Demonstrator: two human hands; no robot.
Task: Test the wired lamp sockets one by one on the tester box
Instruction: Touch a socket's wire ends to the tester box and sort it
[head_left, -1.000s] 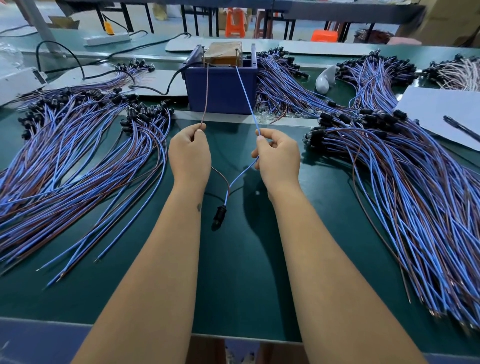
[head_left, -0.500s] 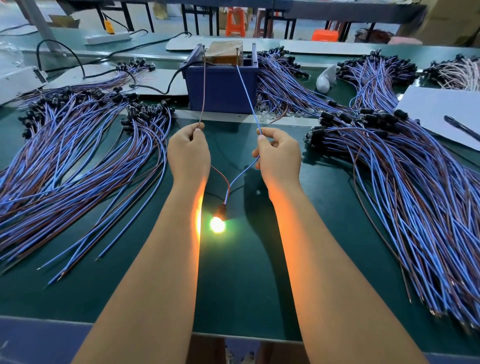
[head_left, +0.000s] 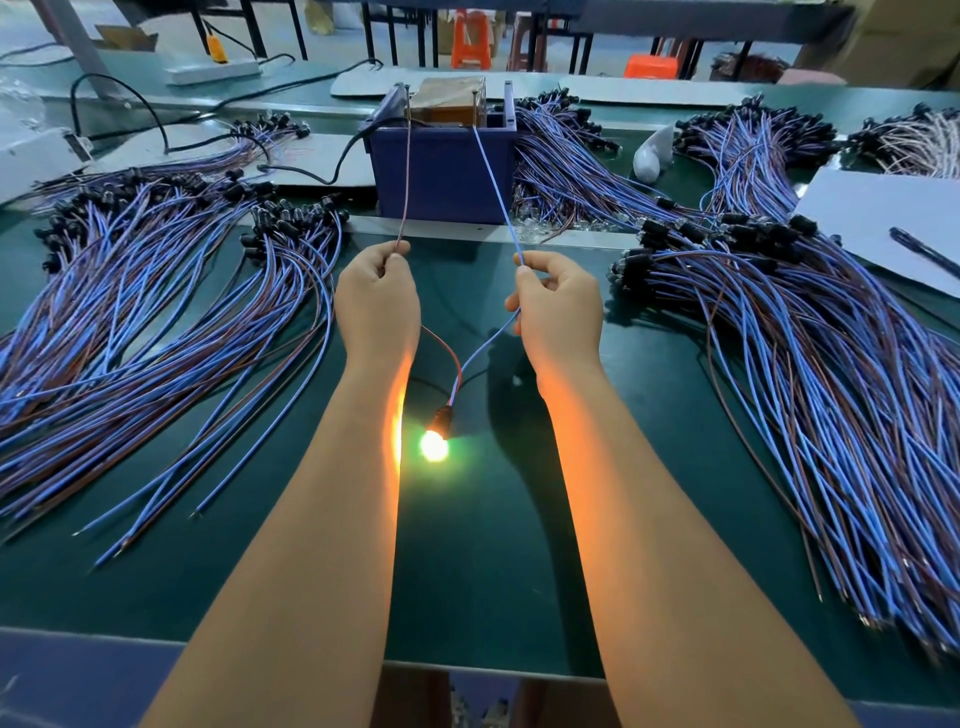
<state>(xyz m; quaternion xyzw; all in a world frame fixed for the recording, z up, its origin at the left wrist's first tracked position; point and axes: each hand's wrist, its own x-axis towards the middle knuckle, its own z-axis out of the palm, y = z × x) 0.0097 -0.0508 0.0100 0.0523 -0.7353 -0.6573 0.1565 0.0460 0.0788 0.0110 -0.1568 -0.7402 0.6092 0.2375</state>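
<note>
Nearest the camera, two bare forearms reach out over a smooth dark green bench (head_left: 493, 571) with a pale metal front edge. Between the wrists a small black lamp socket (head_left: 442, 417) lies on the mat, its round bulb (head_left: 434, 446) lit bright yellow-green and casting an orange glow on the inner sides of both arms. Two thin wires rise from the socket: a brown wire (head_left: 405, 171) curves to the left hand (head_left: 376, 301), and a blue wire (head_left: 493, 182) curves to the right hand (head_left: 561, 306). Each hand is curled and pinches its wire between thumb and forefinger, holding it taut. Beyond the hands both wires run straight up to the top of the tester box (head_left: 444, 171), a dark blue square plastic bin with a brownish block (head_left: 449, 101) inside; the wire tips meet two upright metal pins on that block. A black cable (head_left: 337, 161) enters the box at its left side.

To the left, a large fanned heap of blue and brown wired sockets (head_left: 156, 312) lies on the bench, black sockets at the far end, bare tips near. A similar heap (head_left: 805, 364) spreads at the right, with more bundles (head_left: 571, 166) behind the box. A pale sheet (head_left: 883, 218) with a dark pen (head_left: 924, 252) on it lies far right. Farther back are a white power strip (head_left: 213, 71) and orange plastic stools (head_left: 470, 44).
</note>
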